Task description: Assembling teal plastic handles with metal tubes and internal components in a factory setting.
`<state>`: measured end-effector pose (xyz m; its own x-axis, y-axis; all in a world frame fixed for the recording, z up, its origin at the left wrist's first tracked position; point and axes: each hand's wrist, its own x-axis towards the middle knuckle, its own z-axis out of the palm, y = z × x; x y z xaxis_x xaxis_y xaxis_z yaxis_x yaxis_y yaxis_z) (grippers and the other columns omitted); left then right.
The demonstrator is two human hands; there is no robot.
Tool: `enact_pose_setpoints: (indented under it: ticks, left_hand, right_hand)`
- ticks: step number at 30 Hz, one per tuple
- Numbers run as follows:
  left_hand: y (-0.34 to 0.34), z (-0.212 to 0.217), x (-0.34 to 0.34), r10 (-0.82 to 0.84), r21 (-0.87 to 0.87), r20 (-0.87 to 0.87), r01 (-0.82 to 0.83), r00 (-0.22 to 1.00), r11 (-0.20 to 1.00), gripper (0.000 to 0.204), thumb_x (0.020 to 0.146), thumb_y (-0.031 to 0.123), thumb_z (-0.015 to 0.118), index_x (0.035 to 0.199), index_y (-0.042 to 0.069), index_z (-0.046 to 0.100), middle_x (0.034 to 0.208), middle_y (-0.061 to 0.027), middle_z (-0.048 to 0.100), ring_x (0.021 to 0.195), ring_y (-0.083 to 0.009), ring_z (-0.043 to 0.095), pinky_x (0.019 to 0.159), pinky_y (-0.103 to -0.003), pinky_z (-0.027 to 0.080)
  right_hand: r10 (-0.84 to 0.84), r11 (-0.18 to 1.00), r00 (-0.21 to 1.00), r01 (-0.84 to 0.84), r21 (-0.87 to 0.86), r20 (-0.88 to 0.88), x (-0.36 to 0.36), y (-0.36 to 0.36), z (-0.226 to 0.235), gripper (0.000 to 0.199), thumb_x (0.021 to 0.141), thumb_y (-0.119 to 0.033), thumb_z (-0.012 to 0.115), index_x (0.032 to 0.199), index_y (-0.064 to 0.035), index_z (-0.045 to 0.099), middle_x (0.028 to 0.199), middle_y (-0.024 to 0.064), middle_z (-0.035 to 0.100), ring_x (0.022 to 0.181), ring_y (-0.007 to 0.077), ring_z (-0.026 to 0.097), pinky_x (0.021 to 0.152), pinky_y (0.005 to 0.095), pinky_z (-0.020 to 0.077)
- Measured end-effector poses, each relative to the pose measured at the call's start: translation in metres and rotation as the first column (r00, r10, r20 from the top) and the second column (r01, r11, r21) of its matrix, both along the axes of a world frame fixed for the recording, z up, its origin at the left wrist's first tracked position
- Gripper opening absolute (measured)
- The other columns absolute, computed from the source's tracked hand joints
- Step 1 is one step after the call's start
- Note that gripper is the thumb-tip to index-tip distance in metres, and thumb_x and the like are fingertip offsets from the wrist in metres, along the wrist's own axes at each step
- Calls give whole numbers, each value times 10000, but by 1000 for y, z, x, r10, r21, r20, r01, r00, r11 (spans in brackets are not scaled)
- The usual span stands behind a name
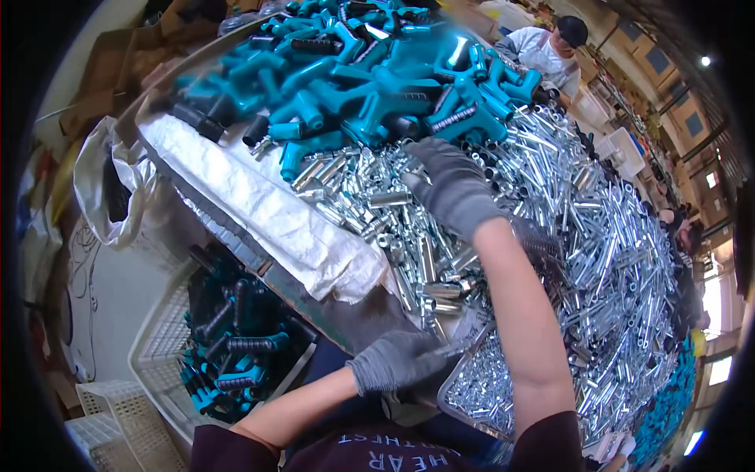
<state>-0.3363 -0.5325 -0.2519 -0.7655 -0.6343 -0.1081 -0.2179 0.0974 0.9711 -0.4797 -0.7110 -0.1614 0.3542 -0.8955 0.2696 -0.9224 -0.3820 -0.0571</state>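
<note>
My right hand (454,187) is stretched far out over the table, gloved in grey, palm down on the heap of shiny metal tubes (582,236). The fingers curl into the pile, but I can't tell from up here whether they have closed on a piece or just rest on top; the glove back hides the tips.

My left hand (393,360) sits close to my body, at the near edge of the table. It's clenched loosely around something thin and silver, a slim metal rod (460,344) by the look of it, pointing out to the right and slightly up, toward the small tray of tiny bright parts (503,393) just beside it.

So here's the geometry that matters: the tubes lie well ahead of the left hand, up and to the right, and the right hand is the one already on them. Most tubes near the right hand lie with their long axes running roughly away from me, fanning outward further right.

Beyond the right hand, touching the far side of the tube heap, is the mound of teal plastic handles (354,86), some with black grips. A white woven sack (259,212) drapes over the table's left edge. Down at lower left, a pale crate (161,346) holds more teal-and-black handles. Another person (546,51) works at the far end.
</note>
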Motion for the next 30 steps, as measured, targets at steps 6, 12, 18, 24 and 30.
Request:
enact_pose_setpoints:
  ticks: [6, 12, 18, 24, 30]
  left_hand:
    - [-3, 7, -6, -53, 55, 16, 52, 998, 997, 389, 893, 346, 584, 1100, 20, 628, 868, -178, 657, 807, -268, 644, 762, -363, 492]
    - [-2, 4, -10, -119, 97, -5, 119, 993, 988, 363, 873, 328, 588, 1132, 74, 585, 960, -201, 644, 882, -372, 626, 797, -414, 489]
    - [-3, 6, 3, -48, 125, 3, 47, 999, 991, 349, 876, 349, 588, 1118, 98, 600, 920, -189, 657, 878, -362, 638, 798, -415, 492]
    - [-6, 5, -2, -78, 161, -11, 78, 997, 984, 365, 873, 370, 596, 1116, 97, 604, 911, -181, 664, 879, -360, 642, 795, -418, 492]
    - [-8, 6, -3, -50, 161, 27, 45, 998, 986, 386, 891, 347, 596, 1109, 29, 625, 886, -164, 665, 824, -273, 654, 776, -367, 497]
  right_hand:
    - [-347, 938, 928, 342, -57, -134, 25, -65, -9, 610, 807, -349, 642, 1325, -81, 463, 1340, 168, 478, 1197, 312, 503, 998, 432, 405]
    - [-498, 867, 843, 491, -89, -205, 14, -109, -31, 578, 789, -328, 655, 1300, -122, 479, 1203, 143, 565, 1104, 295, 582, 880, 464, 454]
    - [-222, 966, 972, 209, -149, -74, 11, -79, 7, 372, 809, -364, 593, 1118, -159, 631, 1145, 84, 617, 1082, 258, 574, 893, 425, 454]
    - [-645, 752, 764, 640, -156, 27, -139, -124, 11, 522, 860, -303, 559, 1332, -95, 474, 1237, 204, 565, 1124, 368, 549, 994, 450, 412]
    - [-566, 785, 823, 558, -269, 55, -146, -89, 19, 318, 859, -280, 502, 1075, -86, 632, 1034, 196, 645, 980, 369, 613, 853, 471, 474]
